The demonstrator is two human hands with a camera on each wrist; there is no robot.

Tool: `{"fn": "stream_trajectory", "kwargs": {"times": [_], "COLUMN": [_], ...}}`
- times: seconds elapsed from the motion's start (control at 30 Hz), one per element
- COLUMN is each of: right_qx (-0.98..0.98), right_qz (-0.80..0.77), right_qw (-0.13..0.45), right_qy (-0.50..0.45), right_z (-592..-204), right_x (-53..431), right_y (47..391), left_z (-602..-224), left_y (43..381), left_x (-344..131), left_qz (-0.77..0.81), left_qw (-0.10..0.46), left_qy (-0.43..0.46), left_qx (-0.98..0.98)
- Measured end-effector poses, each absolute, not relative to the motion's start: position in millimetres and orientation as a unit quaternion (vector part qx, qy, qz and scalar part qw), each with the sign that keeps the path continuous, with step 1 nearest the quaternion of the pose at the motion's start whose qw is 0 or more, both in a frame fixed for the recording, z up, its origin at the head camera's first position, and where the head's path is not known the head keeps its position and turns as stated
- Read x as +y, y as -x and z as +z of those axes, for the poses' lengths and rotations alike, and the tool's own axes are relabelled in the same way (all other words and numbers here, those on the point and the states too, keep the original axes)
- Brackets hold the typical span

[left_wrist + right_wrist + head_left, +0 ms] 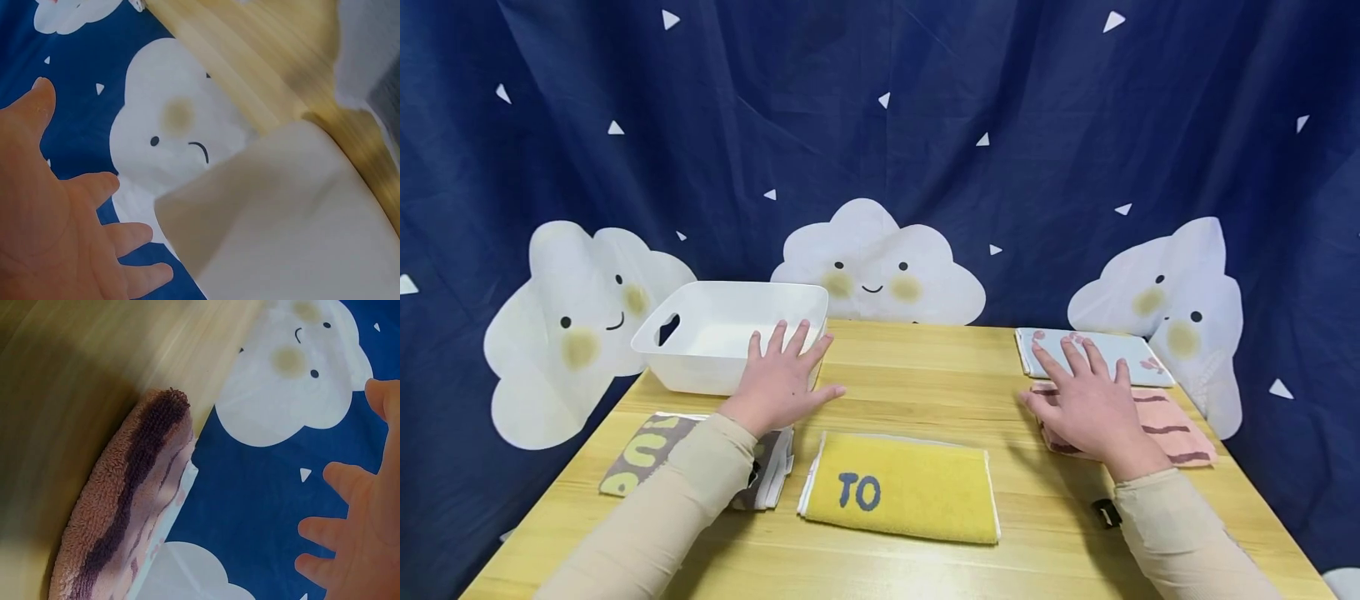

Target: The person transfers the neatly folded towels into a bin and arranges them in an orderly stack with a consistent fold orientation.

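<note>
My left hand (780, 383) hovers with fingers spread, overlapping the near right side of the white plastic bin (700, 372) in the head view. Beneath that forearm lies a folded grey-brown towel (651, 446) with yellow figures, partly hidden by the sleeve. My right hand (1093, 408), also spread and holding nothing, is over a folded pink towel (1180, 425) with dark red stripes. Just behind it lies a folded light blue towel (1120, 354) with pink marks. Between the hands sits a folded yellow towel (925, 492) lettered "TO". Both wrist views show bare, extended fingers.
Everything stands on a light wooden table (895, 383). A dark blue curtain (880, 125) with white clouds and triangles hangs behind and beside it. The bin, with an oval handle hole, stands at the table's back left corner.
</note>
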State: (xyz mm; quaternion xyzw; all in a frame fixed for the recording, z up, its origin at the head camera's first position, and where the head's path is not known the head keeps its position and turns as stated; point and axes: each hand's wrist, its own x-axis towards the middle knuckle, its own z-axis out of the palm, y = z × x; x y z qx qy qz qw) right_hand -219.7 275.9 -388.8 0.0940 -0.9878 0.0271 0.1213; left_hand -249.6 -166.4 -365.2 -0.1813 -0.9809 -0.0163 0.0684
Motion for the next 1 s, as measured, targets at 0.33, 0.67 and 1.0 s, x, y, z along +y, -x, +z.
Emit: {"fn": "stream_trajectory", "kwargs": {"times": [0.33,0.67,1.0], "right_qx": [-0.989,-0.989,-0.991], "right_qz": [0.029,0.032,0.042], "right_qw": [0.116,0.118,0.098], "right_qy": [-0.092,-0.088,-0.077], "right_z": [-391.5,-393.7,-393.2], "right_x": [278.2,281.2,284.3], "right_y": [218.8,217.3,215.0], "left_z": [-364.4,-363.7,-370.6], "left_y": [260.7,269.7,276.7], "left_x": [-197.0,-233.1,-271.4], "left_qz": [-0.009,-0.022,-0.020], "left_qw": [0.061,0.054,0.057], "left_qy": [0.169,0.148,0.132], "left_qx": [-0.984,-0.987,-0.989]}}
